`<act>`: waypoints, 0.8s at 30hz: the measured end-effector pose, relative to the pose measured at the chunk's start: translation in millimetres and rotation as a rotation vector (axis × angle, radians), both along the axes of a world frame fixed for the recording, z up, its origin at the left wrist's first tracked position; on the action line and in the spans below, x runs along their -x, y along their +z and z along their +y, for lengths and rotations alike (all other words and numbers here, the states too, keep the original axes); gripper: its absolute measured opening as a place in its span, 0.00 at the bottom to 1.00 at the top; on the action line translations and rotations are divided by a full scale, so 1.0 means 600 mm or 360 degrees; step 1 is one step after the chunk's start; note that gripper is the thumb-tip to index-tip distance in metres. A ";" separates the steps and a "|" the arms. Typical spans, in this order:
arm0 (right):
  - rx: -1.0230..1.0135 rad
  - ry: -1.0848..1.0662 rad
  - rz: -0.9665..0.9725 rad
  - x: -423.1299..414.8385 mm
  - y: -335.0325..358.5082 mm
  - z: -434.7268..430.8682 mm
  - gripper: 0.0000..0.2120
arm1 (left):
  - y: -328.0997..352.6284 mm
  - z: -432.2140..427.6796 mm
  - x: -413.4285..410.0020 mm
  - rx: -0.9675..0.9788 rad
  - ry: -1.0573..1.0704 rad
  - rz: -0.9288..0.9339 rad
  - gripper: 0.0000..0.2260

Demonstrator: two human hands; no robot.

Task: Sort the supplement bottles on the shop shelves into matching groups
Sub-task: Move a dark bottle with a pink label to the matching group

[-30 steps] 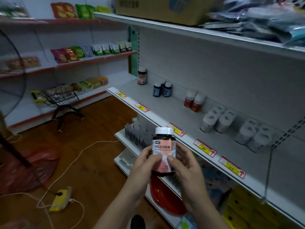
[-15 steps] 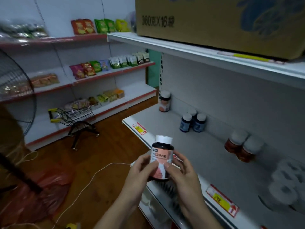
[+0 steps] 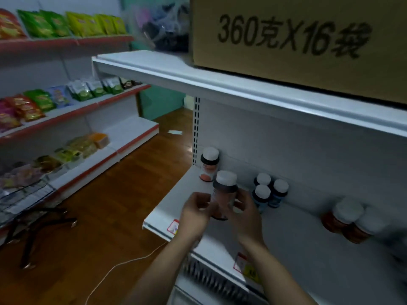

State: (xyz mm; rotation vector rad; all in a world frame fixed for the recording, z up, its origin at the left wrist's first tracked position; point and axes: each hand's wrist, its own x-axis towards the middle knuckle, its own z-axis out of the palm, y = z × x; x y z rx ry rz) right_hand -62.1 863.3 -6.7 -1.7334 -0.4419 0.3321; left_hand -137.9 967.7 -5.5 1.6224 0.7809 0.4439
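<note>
A: What have the hands got hold of?

B: 1 dark bottle (image 3: 224,194) with a white cap and a pinkish label, upright, above the front part of the white shelf (image 3: 297,238). The right hand (image 3: 246,211) curls round its right side. The left hand (image 3: 196,211) has its fingers bent in against the lower left side. Both look closed on it, though the picture is blurred there.

A: Is the bottle standing on the shelf?

B: I cannot tell; its base is hidden between the hands.

A: What lies near the grip?

B: Just beyond it and slightly left, a matching bottle (image 3: 209,164) stands at the shelf's end against the back wall, with the same white cap and pink label. The 2 are close but apart. Just right of the right hand stand 3 blue bottles (image 3: 269,192) in a tight cluster, white caps touching or nearly so. Further right, well apart from the hands, are 2 brown bottles (image 3: 350,219) side by side.

A: And nearer than the hands?

B: A red price tag (image 3: 174,226) on the shelf edge sits just under the left hand. Below the forearms a white cable (image 3: 123,264) trails over the wooden floor.

A: Above the grip?

B: A second shelf, carrying a cardboard box (image 3: 297,40) printed "360" and "16". Far left of the hands, other shelves hold rows of snack packets (image 3: 39,25).
</note>
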 end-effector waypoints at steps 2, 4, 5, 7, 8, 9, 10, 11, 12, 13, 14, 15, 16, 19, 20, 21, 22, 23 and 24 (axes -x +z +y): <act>0.0035 -0.0142 -0.0025 -0.018 -0.005 0.040 0.21 | -0.013 0.041 -0.037 -0.0064 -0.0148 0.0049 0.11; 0.0048 -0.0303 -0.0036 -0.035 -0.013 0.072 0.21 | -0.025 0.070 -0.070 -0.0134 -0.0271 0.0028 0.10; 0.0052 -0.0373 -0.0037 -0.043 -0.018 0.084 0.22 | -0.035 0.081 -0.084 -0.0175 -0.0316 0.0023 0.11; 0.0089 -0.0483 -0.0036 -0.057 -0.029 0.104 0.23 | -0.048 0.096 -0.102 -0.0231 -0.0383 0.0039 0.12; 0.0122 -0.0524 -0.0045 -0.063 -0.032 0.112 0.23 | -0.050 0.102 -0.106 -0.0239 -0.0396 0.0025 0.10; 0.0159 -0.0551 -0.0053 -0.068 -0.035 0.120 0.24 | -0.049 0.108 -0.108 -0.0240 -0.0408 -0.0001 0.08; 0.0184 -0.0568 -0.0058 -0.073 -0.037 0.128 0.24 | -0.048 0.113 -0.110 -0.0241 -0.0418 -0.0017 0.06; 0.0203 -0.0591 -0.0070 -0.078 -0.038 0.136 0.25 | -0.049 0.118 -0.114 -0.0230 -0.0429 -0.0017 0.06; 0.0226 -0.0614 -0.0086 -0.083 -0.039 0.144 0.26 | -0.048 0.122 -0.117 -0.0209 -0.0440 -0.0013 0.07; 0.0251 -0.0636 -0.0104 -0.088 -0.040 0.150 0.27 | -0.048 0.124 -0.120 -0.0177 -0.0448 0.0001 0.07; 0.0278 -0.0652 -0.0114 -0.093 -0.042 0.155 0.27 | -0.045 0.126 -0.123 -0.0148 -0.0454 0.0013 0.08; 0.0305 -0.0661 -0.0127 -0.099 -0.042 0.159 0.27 | -0.043 0.127 -0.127 -0.0121 -0.0457 0.0018 0.08; 0.0319 -0.0669 -0.0133 -0.104 -0.040 0.163 0.26 | -0.039 0.127 -0.129 -0.0098 -0.0465 0.0019 0.06; 0.0389 -0.0680 -0.0132 -0.120 -0.045 0.172 0.23 | -0.036 0.129 -0.134 -0.0049 -0.0462 -0.0042 0.07; 0.0417 -0.0688 -0.0120 -0.123 -0.044 0.176 0.24 | -0.035 0.130 -0.132 -0.0040 -0.0450 -0.0054 0.07; 0.0432 -0.0694 -0.0100 -0.125 -0.044 0.178 0.25 | -0.037 0.130 -0.127 -0.0038 -0.0439 -0.0059 0.07; 0.0431 -0.0706 -0.0078 -0.123 -0.042 0.177 0.27 | -0.037 0.128 -0.121 -0.0045 -0.0432 -0.0061 0.07; 0.0413 -0.0717 -0.0074 -0.116 -0.038 0.175 0.29 | -0.037 0.125 -0.114 -0.0051 -0.0431 -0.0076 0.08; 0.0386 -0.0724 -0.0072 -0.105 -0.030 0.170 0.32 | -0.034 0.119 -0.107 -0.0058 -0.0432 -0.0093 0.08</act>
